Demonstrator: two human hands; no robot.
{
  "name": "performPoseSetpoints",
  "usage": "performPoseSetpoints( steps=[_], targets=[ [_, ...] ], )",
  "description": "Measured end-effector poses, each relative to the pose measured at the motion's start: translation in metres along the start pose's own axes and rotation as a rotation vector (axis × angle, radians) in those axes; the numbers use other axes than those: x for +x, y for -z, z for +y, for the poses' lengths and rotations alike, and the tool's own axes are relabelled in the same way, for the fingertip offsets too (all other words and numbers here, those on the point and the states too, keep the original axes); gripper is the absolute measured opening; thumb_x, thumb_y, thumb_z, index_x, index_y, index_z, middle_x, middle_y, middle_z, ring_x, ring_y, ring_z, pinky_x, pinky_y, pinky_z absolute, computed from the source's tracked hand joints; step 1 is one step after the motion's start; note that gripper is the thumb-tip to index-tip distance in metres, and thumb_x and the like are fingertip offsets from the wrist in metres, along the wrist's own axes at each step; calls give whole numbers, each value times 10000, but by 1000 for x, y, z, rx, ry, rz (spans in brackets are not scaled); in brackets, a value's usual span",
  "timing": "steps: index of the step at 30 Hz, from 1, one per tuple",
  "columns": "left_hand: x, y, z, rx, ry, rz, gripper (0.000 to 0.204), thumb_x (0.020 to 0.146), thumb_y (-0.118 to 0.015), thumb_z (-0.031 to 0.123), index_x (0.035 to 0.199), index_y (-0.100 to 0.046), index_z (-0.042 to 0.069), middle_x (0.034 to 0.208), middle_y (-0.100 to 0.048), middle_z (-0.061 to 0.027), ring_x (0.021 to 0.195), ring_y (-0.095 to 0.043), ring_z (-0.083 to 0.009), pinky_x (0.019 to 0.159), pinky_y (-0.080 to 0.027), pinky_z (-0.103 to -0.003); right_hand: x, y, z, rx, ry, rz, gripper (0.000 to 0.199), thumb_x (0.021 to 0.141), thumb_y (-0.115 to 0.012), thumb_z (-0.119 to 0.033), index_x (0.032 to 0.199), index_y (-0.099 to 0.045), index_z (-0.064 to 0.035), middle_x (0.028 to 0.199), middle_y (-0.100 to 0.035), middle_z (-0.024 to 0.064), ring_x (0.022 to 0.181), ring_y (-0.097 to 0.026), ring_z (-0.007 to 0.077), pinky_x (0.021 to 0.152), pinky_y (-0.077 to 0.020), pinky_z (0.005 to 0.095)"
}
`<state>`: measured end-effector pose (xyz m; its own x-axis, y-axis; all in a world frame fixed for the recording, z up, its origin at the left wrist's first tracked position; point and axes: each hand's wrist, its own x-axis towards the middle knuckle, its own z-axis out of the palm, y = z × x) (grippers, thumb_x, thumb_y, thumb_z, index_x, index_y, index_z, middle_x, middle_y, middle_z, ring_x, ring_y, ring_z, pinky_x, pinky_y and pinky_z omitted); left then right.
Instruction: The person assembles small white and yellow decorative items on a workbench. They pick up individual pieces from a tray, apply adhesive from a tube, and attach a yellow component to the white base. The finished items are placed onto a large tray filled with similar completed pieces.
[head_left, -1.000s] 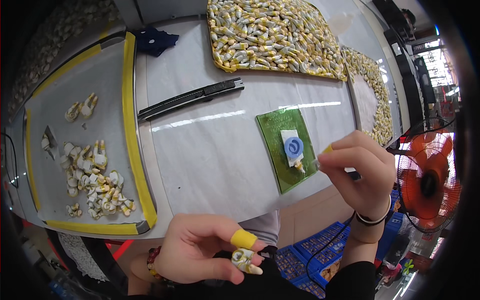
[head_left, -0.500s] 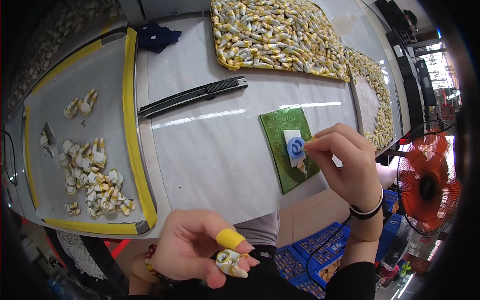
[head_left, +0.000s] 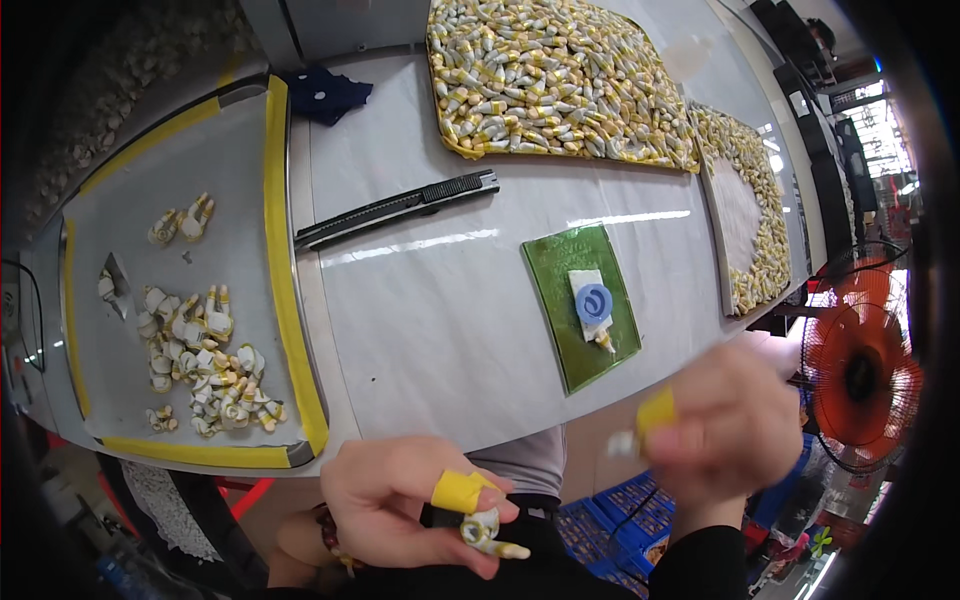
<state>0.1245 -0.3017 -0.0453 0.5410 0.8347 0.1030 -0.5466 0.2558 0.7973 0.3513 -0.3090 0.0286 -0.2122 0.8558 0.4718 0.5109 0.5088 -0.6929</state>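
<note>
My left hand (head_left: 390,490), one finger wrapped in yellow tape, pinches a small white piece with yellow-green markings (head_left: 481,529); a pale, narrow tip sticks out of it. My right hand (head_left: 735,420) is smeared by motion, right of the left hand and beyond the table's near edge. A small white bit (head_left: 622,443), too blurred to name, shows at its closed fingertips. On the table a green rectangular slab (head_left: 560,268) carries a white block (head_left: 583,279) with a round blue mould (head_left: 595,303) on top. At the block's near end lies a pale, pointed bit (head_left: 605,341).
At left stands a yellow-taped tray (head_left: 280,300) with a heap of similar small pieces (head_left: 215,375). A black box cutter (head_left: 400,208) lies mid-table. Packed trays of pieces (head_left: 560,90) fill the back and right. An orange fan (head_left: 860,370) stands at right, blue crates (head_left: 610,510) below.
My right hand has drawn back from the blue mould, toward me and to the right, with a small white bit now at its fingertips. The left hand has turned its piece slightly.
</note>
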Motion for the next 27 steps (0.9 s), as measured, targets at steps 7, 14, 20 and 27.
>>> performPoseSetpoints(
  steps=[7, 14, 20, 27],
  targets=[
    [10, 12, 5, 155, -171, -338, 374, 738, -781, 120, 1044, -616, -18, 992, -666, -162, 811, -652, -312, 885, -502, -420, -10, -6, -13, 265, 3, -204, 144, 700, -730, 8, 804, -646, -47, 829, -663, 87, 642, -624, 170, 537, -507, 241],
    [-13, 6, -6, -190, 66, -68, 307, 727, -796, 100, 947, -635, -42, 832, -679, -189, 785, -687, -290, 800, -541, -509, -3, -1, -13, 175, 237, -316, 157, 705, -680, 43, 857, -658, 9, 868, -651, 108, 699, -618, 182, 569, -520, 245],
    [-4, -5, -24, -215, -189, -103, 329, 751, -777, 135, 949, -589, -49, 816, -658, -153, 706, -656, -237, 706, -553, -385, 1, -23, -4, 63, 543, -51, 122, 662, -680, 3, 776, -639, 20, 775, -638, 127, 609, -599, 198, 493, -484, 251],
    [-11, -6, -10, -397, 90, -27, 338, 698, -807, 54, 935, -587, -45, 844, -656, -174, 769, -638, -231, 668, -523, -338, 1, -40, 2, -13, 682, 130, 115, 636, -659, 25, 745, -624, 44, 747, -628, 140, 591, -596, 207, 468, -475, 238]
  ],
)
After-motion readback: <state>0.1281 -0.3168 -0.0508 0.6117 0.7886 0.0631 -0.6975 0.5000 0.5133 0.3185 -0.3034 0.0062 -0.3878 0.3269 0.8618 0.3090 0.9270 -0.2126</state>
